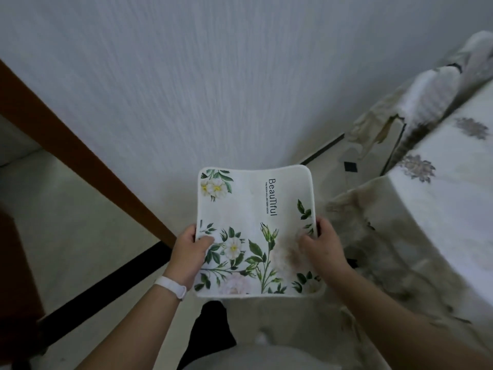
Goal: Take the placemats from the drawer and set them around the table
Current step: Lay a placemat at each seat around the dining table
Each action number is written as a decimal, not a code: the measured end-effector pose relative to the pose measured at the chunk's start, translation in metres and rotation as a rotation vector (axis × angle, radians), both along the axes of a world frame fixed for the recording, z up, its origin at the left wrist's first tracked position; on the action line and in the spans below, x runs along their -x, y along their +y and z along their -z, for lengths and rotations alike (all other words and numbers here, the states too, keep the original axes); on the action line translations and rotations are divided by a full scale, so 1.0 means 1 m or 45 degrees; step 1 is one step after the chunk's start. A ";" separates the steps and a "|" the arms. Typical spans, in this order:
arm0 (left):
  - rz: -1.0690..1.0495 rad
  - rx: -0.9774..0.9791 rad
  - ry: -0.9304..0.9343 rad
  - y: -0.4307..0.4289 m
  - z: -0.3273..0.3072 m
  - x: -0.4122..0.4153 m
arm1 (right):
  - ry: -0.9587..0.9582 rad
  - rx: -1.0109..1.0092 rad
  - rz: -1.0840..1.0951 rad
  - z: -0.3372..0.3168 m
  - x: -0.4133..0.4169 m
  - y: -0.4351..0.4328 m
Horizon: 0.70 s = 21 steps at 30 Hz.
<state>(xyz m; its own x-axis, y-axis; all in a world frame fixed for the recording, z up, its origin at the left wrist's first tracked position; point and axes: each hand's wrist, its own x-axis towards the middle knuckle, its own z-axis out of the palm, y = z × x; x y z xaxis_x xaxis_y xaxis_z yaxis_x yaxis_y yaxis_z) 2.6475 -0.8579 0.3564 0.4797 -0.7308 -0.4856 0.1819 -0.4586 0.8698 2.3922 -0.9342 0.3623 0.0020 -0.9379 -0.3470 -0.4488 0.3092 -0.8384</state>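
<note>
A white placemat (253, 209) with green leaves, white flowers and the word "Beautiful" is held flat in front of me, above the floor. My left hand (190, 252) grips its left edge, thumb on top. My right hand (320, 247) grips its right edge. The table (448, 188), draped in a white cloth with grey flower prints, stands to the right of the mat. Whether more mats lie under the top one I cannot tell. No drawer is in view.
A pale textured wall (213, 89) fills the view ahead. A brown wooden door frame (88, 161) runs diagonally at the left. A chair with a fluffy white cover (426, 100) stands by the table's far side. Pale floor tiles (80, 222) lie below.
</note>
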 end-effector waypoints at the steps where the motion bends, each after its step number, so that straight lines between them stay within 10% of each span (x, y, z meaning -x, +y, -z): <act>1: 0.033 0.000 0.013 -0.016 0.001 -0.004 | 0.014 0.011 0.028 -0.001 -0.003 -0.010; 21: 0.864 0.153 -0.022 -0.356 -0.032 -0.046 | 0.079 0.186 0.763 -0.059 -0.029 -0.188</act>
<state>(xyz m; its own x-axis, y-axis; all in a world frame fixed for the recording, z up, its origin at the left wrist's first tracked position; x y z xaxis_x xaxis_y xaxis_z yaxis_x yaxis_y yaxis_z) 2.6933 -1.2135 0.3880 -0.0961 -0.9204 -0.3790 -0.1259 -0.3664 0.9219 2.4208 -1.1226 0.4211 -0.5560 -0.8073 -0.1977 -0.2814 0.4067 -0.8691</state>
